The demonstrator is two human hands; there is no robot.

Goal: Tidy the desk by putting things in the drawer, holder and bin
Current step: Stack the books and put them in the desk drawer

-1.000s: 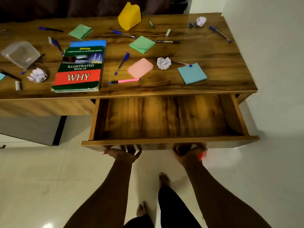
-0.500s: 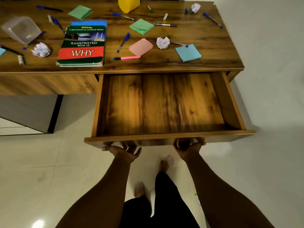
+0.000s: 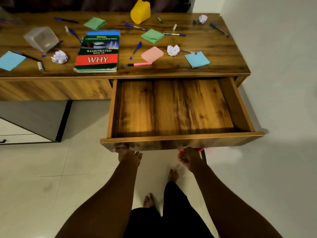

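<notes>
Below the counter (image 3: pixel 197 69) edge, drawer (image 3: pixel 173 107) pulled out, bare wood floor inside. Left hand (image 3: pixel 128 156) and right hand (image 3: pixel 189 158) sit under drawer's front panel; fingers curl up behind it, hidden, so grip can't be confirmed. Red item beside right hand, mostly hidden.

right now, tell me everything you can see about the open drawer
The drawer is wood-grain brown like the desk, pulled far out from under its right end. It is a shallow tray with thin side walls and a wider front panel; nothing lies inside. The left hand and right hand touch the front panel's underside, fingers hidden beneath.
</notes>
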